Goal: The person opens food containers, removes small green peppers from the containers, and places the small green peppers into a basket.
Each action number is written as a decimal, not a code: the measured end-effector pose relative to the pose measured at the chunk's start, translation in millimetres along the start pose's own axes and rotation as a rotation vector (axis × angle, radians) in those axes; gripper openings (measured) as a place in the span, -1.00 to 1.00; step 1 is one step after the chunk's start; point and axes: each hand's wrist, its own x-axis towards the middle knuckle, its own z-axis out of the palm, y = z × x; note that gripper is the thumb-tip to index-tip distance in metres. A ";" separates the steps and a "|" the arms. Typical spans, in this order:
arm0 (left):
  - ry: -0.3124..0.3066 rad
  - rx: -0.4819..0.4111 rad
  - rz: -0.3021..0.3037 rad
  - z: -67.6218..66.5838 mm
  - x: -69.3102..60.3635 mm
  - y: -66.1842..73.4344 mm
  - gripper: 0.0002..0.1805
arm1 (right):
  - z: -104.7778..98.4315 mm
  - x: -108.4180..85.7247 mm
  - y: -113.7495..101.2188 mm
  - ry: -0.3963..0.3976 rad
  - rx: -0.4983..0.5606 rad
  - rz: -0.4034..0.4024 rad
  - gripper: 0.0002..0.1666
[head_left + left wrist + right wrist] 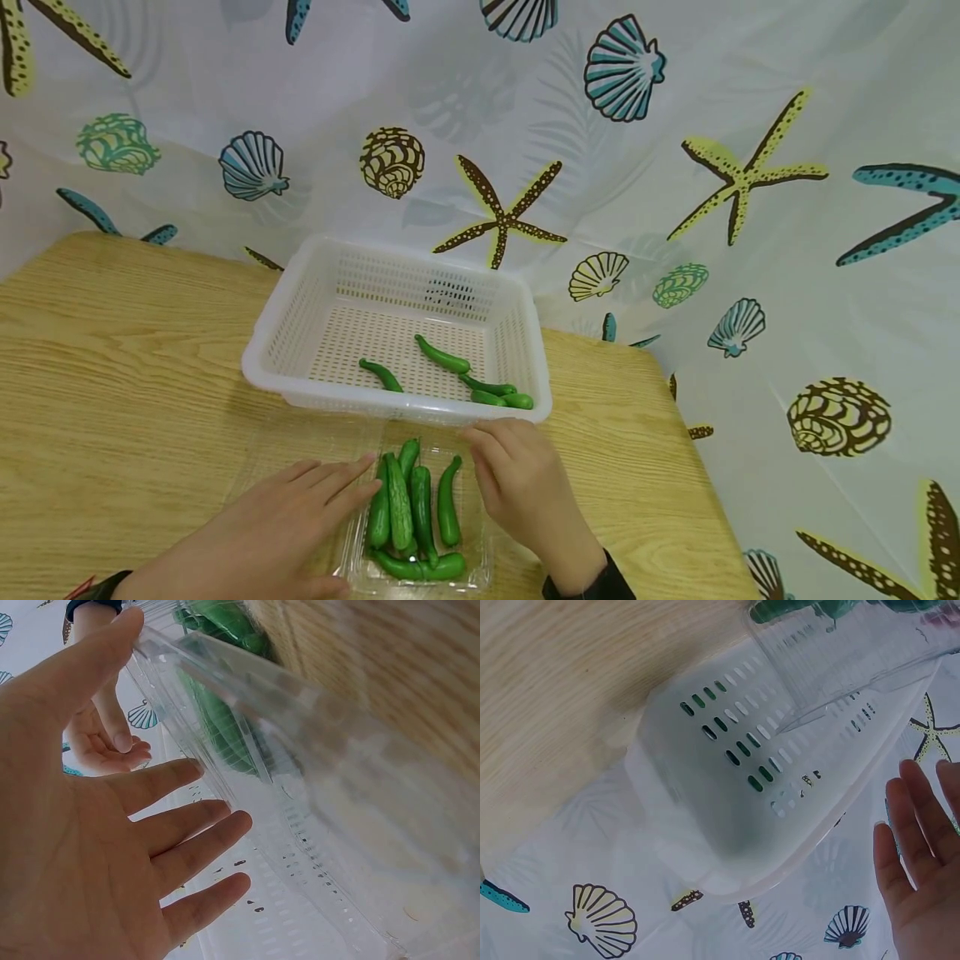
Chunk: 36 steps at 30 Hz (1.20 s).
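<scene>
A clear plastic clamshell box (pixel 486 533) lies on the table with several green chili peppers (pixel 448 504) and slim cucumber-like pieces (pixel 399 500) in it. Its transparent lid (pixel 390 817) is folded open to the left. My left hand (pixel 281 521) reaches over the box's left side, fingers extended; its fingertips (pixel 240 821) lie against the clear plastic. Beside the box's upper right corner is my right hand (pixel 525 479), fingers loosely bent. In the right wrist view the right hand (pixel 926 862) shows nothing between its fingers.
Behind the box stands a white perforated basket (pixel 266 367) with several green peppers (pixel 442 354) on its floor. Both are on a wood-grain table (pixel 112 358). A white cloth (pixel 637 183) printed with shells and starfish hangs behind and to the right.
</scene>
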 end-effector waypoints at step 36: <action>-0.034 -0.005 -0.007 -1.2 0.7 0.3 0.04 | -1.2 -2.8 -22.4 -0.538 -0.017 0.117 -0.44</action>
